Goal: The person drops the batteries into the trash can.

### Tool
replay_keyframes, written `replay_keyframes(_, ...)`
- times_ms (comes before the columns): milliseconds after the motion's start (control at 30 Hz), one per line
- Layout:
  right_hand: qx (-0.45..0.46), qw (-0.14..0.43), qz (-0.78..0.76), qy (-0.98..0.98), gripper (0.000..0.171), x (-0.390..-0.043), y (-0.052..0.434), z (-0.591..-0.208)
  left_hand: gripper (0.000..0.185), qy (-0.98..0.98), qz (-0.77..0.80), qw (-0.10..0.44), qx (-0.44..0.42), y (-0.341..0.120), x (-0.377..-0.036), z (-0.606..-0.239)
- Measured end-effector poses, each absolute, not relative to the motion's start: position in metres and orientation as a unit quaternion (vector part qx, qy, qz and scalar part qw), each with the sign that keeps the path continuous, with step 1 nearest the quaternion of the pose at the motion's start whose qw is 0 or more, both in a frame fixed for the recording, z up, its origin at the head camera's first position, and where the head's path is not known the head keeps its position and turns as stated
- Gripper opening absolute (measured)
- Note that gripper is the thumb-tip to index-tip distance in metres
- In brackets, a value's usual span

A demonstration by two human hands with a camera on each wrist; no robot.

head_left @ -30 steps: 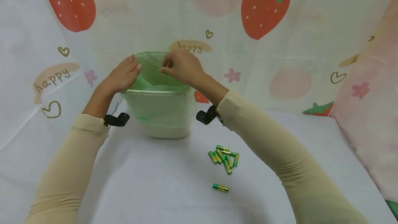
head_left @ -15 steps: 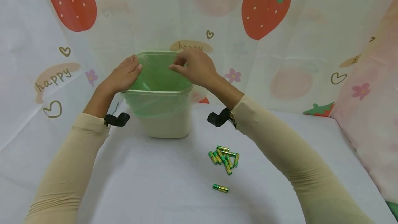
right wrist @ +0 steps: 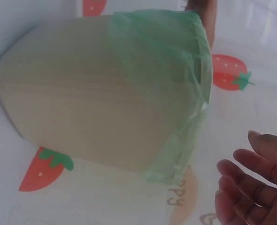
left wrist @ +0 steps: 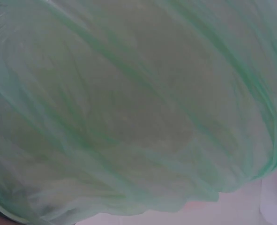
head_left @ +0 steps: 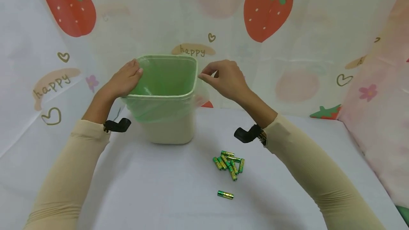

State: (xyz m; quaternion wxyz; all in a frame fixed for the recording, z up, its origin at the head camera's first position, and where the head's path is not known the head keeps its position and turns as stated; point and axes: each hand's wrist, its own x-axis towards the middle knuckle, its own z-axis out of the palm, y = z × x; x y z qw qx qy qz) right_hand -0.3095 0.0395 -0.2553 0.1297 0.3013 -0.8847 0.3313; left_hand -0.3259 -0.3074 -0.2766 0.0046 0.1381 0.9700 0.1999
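Observation:
A cream plastic bin [head_left: 169, 132] stands upright on the white table, lined with a thin green bag [head_left: 163, 77] folded over its rim. My left hand [head_left: 134, 74] holds the bin's left rim, fingers lying over the bag's edge. The left wrist view is filled by the green bag [left wrist: 129, 117]. My right hand [head_left: 209, 75] hovers just right of the bin, fingers loosely curled and holding nothing. In the right wrist view the right hand [right wrist: 250, 187] stays apart from the bin [right wrist: 82, 93] and the bag's overhang [right wrist: 166, 70].
A small pile of green and gold batteries [head_left: 228, 162] lies on the table in front of the bin, to its right. One battery [head_left: 225, 195] lies alone nearer me. A strawberry-print cloth [head_left: 287, 63] hangs behind, and a pink one [head_left: 380, 116] to the right.
My right hand has left the bin's far rim and moved right and back, off the bag. The bag now lies smooth over the rim. The left hand has not moved.

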Motion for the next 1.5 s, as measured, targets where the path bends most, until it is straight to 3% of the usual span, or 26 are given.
replay_keyframes(433,0.302,0.154,0.364,-0.868,0.015,-0.291,0.084,-0.298,0.064,0.969,0.212,0.008,0.13,-0.311,-0.324,-0.277)
replay_keyframes(1067,0.284,0.119,0.386,-0.87,0.014,-0.255,0.118,-0.376,0.064,0.965,0.227,0.009,0.13,-0.308,-0.323,-0.274)
replay_keyframes(1500,0.223,0.077,0.41,-0.881,0.013,-0.245,0.151,-0.436,0.064,0.966,0.228,0.006,0.126,-0.307,-0.323,-0.277)
